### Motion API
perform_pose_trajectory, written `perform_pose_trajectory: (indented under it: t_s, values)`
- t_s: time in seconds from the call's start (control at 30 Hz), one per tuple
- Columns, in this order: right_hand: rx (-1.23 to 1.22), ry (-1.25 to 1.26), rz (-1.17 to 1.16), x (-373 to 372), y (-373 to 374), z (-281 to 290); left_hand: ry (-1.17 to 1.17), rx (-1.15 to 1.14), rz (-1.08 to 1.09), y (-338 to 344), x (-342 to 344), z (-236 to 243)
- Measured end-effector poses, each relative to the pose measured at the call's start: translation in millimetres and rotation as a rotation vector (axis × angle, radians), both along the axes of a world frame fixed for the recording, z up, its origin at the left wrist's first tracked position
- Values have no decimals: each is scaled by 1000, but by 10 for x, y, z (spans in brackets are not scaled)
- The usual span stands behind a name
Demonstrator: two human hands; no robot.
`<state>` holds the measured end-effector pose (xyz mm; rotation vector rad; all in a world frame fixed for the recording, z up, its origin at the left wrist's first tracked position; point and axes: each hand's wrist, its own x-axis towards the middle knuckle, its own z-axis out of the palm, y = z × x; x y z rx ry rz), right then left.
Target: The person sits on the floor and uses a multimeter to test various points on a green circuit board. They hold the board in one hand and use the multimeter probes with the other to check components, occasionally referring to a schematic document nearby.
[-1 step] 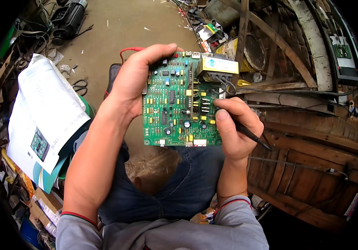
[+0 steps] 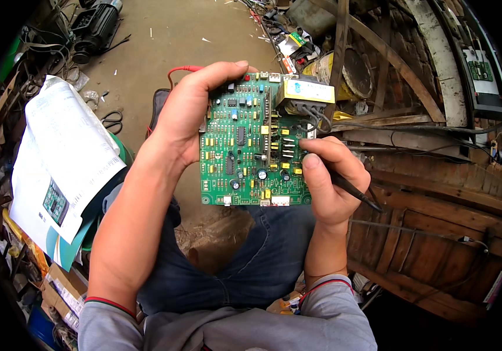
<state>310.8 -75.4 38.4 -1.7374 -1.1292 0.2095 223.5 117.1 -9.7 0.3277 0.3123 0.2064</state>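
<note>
One green, rectangular circuit board [image 2: 249, 153]: my left grip [image 2: 183, 111] clasps its left edge above the denim-clad lap [image 2: 227, 286]; my right grip [image 2: 335, 184] holds a slender black tool [image 2: 357, 193]. I judge inspection underway; next needs steady support.

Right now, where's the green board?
In the head view, the green circuit board is near the middle, its left side in the left hand, with the right hand, holding a black tool, at its right edge.

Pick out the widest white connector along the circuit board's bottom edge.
The rightmost white connector, nearest the right hand; the others, to its left, are visibly narrower.
</note>
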Motion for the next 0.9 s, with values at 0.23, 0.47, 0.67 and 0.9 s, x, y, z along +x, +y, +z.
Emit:
perform_pose_trajectory:
  t_s: [0.23, 0.47, 0.67, 0.9]
  values:
    - [30, -30, 77, 54, -100, 10, 70, 19, -10, -105, 6, 28]
    - [47, -52, 114, 93, -119, 47, 91, 42, 13, -149, 36, 57]
    - [41, -41, 117, 92, -120, 57, 67, 45, -1, -140, 32, 50]
    - [47, -33, 139, 85, -110, 64, 38, 81, 26, -126, -5, 53]
